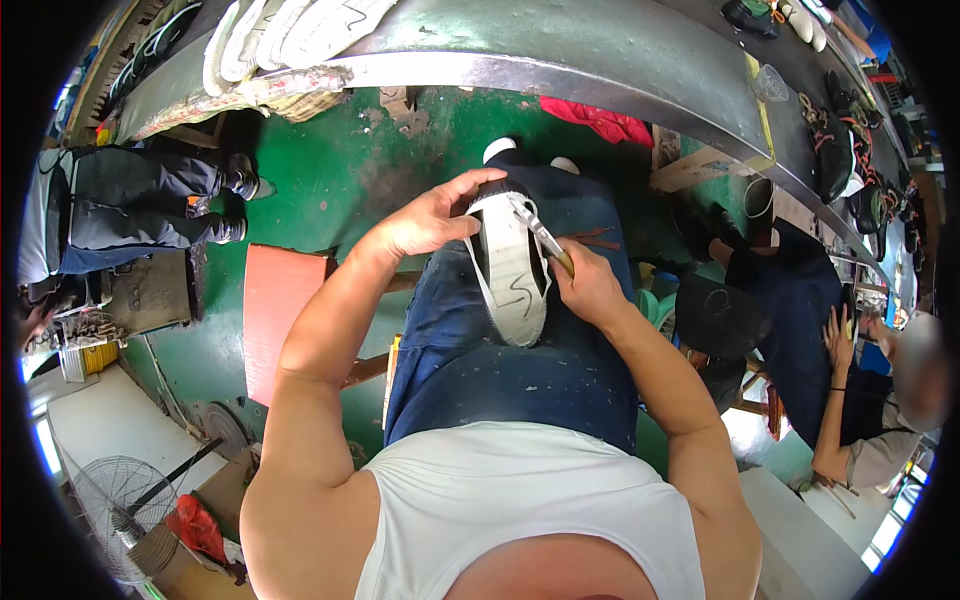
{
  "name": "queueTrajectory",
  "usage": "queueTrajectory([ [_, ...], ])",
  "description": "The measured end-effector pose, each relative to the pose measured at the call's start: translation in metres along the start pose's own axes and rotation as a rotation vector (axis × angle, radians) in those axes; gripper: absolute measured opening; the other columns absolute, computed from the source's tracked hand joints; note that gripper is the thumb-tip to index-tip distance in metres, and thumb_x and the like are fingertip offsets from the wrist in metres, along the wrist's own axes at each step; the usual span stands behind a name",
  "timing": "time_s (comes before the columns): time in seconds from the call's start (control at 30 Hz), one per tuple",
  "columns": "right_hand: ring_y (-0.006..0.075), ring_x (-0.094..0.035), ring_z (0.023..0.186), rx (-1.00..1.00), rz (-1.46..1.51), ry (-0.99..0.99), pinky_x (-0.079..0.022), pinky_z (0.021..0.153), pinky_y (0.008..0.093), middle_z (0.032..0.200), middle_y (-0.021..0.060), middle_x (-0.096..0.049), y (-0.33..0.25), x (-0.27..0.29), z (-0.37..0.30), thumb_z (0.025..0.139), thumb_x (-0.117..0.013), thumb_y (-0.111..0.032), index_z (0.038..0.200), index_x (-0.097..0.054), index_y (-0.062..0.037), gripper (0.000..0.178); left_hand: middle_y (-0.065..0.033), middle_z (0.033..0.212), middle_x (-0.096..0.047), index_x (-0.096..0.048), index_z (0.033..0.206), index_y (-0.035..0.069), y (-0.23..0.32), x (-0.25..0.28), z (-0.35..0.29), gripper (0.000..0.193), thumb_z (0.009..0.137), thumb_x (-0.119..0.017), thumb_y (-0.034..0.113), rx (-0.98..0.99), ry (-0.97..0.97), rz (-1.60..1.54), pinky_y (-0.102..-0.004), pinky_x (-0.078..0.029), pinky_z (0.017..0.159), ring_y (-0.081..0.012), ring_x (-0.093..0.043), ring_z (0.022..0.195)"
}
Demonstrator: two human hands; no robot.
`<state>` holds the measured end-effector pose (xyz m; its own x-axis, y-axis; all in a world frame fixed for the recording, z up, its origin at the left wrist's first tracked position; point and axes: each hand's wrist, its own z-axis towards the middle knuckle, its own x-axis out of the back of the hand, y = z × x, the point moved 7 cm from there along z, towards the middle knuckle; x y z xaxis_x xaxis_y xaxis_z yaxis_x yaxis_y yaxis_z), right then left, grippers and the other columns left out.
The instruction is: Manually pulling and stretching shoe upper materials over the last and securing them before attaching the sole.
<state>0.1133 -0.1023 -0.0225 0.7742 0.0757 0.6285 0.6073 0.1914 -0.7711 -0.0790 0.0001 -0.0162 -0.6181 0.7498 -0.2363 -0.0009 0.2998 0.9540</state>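
Observation:
A shoe [510, 270] with a white sole facing up rests on my lap, over dark blue trousers. My left hand [430, 220] grips the shoe at its toe end, fingers curled over the rim. A small tool with a metal blade [535, 228] and a wooden handle is in my right hand [585, 285]. The blade tip lies against the sole's edge near the toe.
A long metal conveyor table [600, 60] curves across the top, carrying white soles [290, 35] and dark shoes [830, 150]. Another seated person [870, 400] works at the right. A person's legs [150, 200] are at left. A fan [120, 510] stands lower left, a reddish board [275, 310] beside my knee.

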Motion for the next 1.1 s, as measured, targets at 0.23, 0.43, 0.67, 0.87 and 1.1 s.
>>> queueTrajectory([
  [0.23, 0.0436, -0.065, 0.095, -0.124, -0.018, -0.082, -0.052, 0.083, 0.0461, 0.1, 0.0213, -0.068, -0.006, 0.018, -0.007, 0.093, -0.065, -0.018, 0.121, -0.058, 0.002, 0.035, -0.0054, 0.118, -0.064, -0.049, 0.139, 0.013, -0.021, -0.02, 0.023, 0.052, 0.094, -0.072, 0.021, 0.049, 0.459, 0.275, -0.032, -0.048, 0.097, -0.0156, -0.058, 0.11],
  [0.43, 0.0369, -0.064, 0.108, 0.068, -0.265, -0.304, -0.053, 0.089, 0.0419, 0.119, 0.0209, -0.065, -0.044, 0.07, -0.085, 0.099, -0.06, -0.031, 0.134, -0.053, 0.001, 0.047, -0.0137, 0.132, -0.057, -0.05, 0.137, 0.007, 0.064, -0.045, 0.002, 0.053, 0.088, -0.071, 0.001, -0.402, 0.453, 0.432, -0.0386, -0.042, 0.107, -0.0268, -0.052, 0.127],
  [0.67, 0.0229, -0.069, 0.094, -0.755, 1.928, -0.492, -0.058, 0.078, 0.0387, 0.112, 0.0093, -0.068, 0.026, -0.021, -0.066, 0.103, -0.032, -0.063, 0.123, -0.061, -0.0079, 0.065, -0.0299, 0.156, -0.029, -0.016, 0.156, -0.002, 0.027, -0.126, 0.005, 0.106, 0.068, -0.075, -0.005, -0.705, 0.059, 0.888, -0.0571, -0.022, 0.12, -0.0465, -0.027, 0.147],
  [0.87, 0.0258, -0.067, 0.11, -1.136, 1.531, -0.034, -0.056, 0.095, 0.0463, 0.125, 0.0092, -0.065, 0.03, -0.038, -0.085, 0.11, -0.032, -0.041, 0.132, -0.055, -0.0081, 0.046, -0.0286, 0.164, 0.009, 0.014, 0.156, -0.003, -0.027, -0.139, -0.001, 0.104, 0.097, -0.058, 0.045, -0.226, 0.082, 0.211, -0.0462, 0.0, 0.122, -0.041, 0.015, 0.153],
  [1.1, 0.0242, -0.067, 0.106, -1.206, 1.592, 0.208, -0.054, 0.094, 0.0439, 0.116, 0.0065, -0.068, 0.013, -0.053, -0.09, 0.108, -0.038, -0.037, 0.123, -0.061, -0.0124, 0.037, -0.0145, 0.153, -0.037, -0.017, 0.158, 0.0, -0.061, -0.138, 0.015, 0.066, 0.11, -0.027, 0.044, -0.16, 0.503, -0.293, -0.0342, -0.032, 0.116, -0.0216, -0.039, 0.139],
])
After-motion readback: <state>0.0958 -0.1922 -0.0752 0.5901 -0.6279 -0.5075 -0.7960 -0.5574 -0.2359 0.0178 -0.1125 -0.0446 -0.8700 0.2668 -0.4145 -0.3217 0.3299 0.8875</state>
